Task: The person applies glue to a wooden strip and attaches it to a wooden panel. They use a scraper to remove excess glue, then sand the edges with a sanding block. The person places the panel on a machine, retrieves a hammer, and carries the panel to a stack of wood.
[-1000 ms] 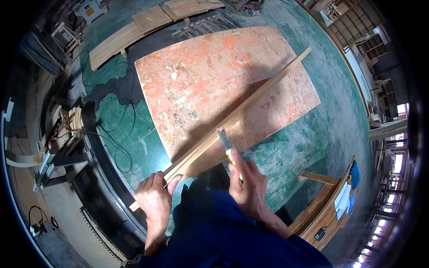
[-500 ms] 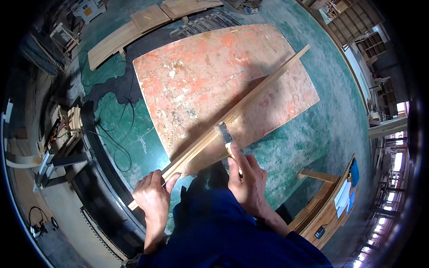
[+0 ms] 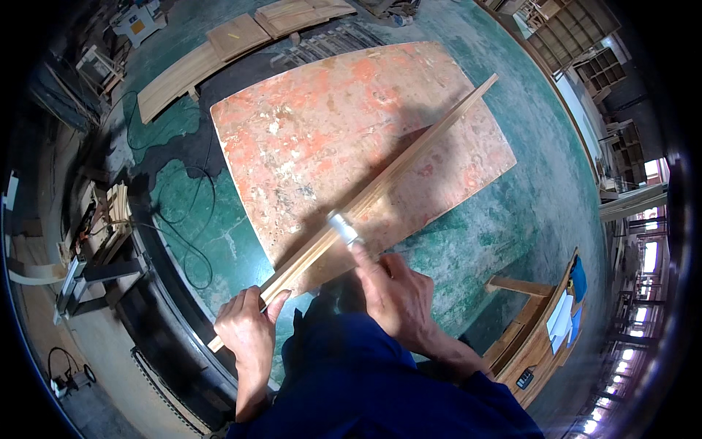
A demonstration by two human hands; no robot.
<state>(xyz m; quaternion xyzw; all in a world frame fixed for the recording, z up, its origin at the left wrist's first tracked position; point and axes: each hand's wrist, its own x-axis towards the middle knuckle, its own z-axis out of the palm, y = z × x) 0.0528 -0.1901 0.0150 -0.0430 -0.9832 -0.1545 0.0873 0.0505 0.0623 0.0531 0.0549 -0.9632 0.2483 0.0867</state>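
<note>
A long, narrow wooden strip (image 3: 409, 157) runs diagonally over a worn board (image 3: 292, 139) with orange-red and pale patches. My left hand (image 3: 247, 322) is closed around the near-left end of the strip, with the thumb pressed on its upper side. In my right hand (image 3: 395, 300) is a small flat hand tool (image 3: 345, 228) with a shiny metal end. That end meets the strip around its near half. Motion blurs the tool, and the fingers hide its handle; whether it is a brush or a scraper I cannot tell.
Wooden panels (image 3: 238, 35) lie beyond the board on the green floor. To the right stands a wooden bench (image 3: 534, 366) with papers (image 3: 559, 322) and a small dark device (image 3: 524, 378). At left are a cable (image 3: 208, 241) and a metal-framed stand (image 3: 95, 274) holding wood pieces.
My right hand has moved the tool a short way left along the strip, toward my left hand. The left hand keeps its hold. The whole view has shifted slightly.
</note>
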